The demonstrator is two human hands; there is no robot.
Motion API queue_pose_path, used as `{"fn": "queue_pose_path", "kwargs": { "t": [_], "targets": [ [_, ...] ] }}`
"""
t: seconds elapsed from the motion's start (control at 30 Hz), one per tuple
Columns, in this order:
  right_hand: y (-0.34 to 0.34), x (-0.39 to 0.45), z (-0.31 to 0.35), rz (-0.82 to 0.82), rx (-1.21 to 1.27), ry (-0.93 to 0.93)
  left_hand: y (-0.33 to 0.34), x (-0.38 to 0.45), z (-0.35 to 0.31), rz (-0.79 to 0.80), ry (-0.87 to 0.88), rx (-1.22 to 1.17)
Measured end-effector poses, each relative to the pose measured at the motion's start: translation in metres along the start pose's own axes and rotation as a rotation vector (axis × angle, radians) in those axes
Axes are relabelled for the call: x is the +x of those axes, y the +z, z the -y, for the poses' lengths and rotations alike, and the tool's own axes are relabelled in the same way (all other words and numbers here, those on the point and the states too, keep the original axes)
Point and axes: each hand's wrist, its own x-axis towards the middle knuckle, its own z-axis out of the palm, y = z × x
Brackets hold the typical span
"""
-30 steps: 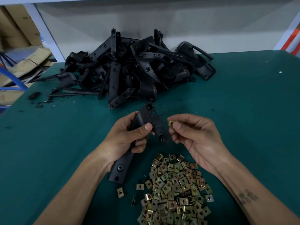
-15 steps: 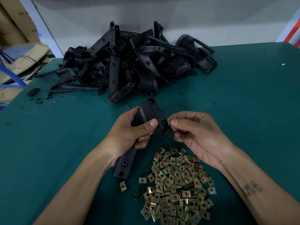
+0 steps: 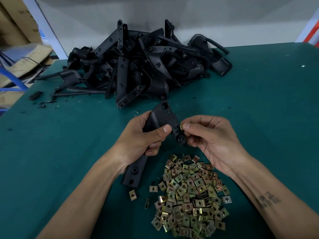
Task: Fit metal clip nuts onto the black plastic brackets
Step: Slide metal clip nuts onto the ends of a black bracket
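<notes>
My left hand (image 3: 145,137) grips a long black plastic bracket (image 3: 160,118) around its middle, holding it tilted above the green table. The bracket's lower end (image 3: 133,175) sticks out below my palm. My right hand (image 3: 208,135) pinches a small brass-coloured clip nut (image 3: 181,127) between thumb and forefinger, right against the bracket's right edge. A heap of loose clip nuts (image 3: 189,194) lies on the table just below both hands.
A big pile of black brackets (image 3: 143,66) fills the back of the green table (image 3: 51,152). Two stray clip nuts (image 3: 133,194) lie left of the heap. Black scraps (image 3: 35,95) sit at the left edge, with cardboard boxes (image 3: 15,26) beyond it.
The clip nut in my right hand has stayed at the bracket's right edge, with small shifts of the fingers. The camera has tilted slightly, so everything sits a little higher in view.
</notes>
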Motion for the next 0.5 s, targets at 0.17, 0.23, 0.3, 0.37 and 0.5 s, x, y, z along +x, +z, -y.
{"fn": "queue_pose_path", "kwargs": {
  "t": [0.17,0.23,0.3,0.37,0.5],
  "targets": [
    [-0.0007,-0.001,0.0021,0.027,0.001,0.03,-0.0011,0.0004,0.0014,0.002,0.0,0.021],
    [-0.0004,-0.001,0.0024,0.03,-0.007,0.032,-0.0015,0.0005,0.0019,0.006,-0.001,0.019],
    [0.0,-0.0005,0.0019,0.011,0.003,0.024,-0.002,0.0008,0.0022,0.012,-0.005,0.01],
    [0.0002,-0.0001,0.0016,-0.002,0.007,0.027,-0.0023,0.001,0.0024,0.015,-0.004,0.007],
    [-0.0001,-0.0005,0.0027,0.036,-0.009,0.051,-0.0028,0.0009,0.002,0.032,-0.001,0.005]
  ]
}}
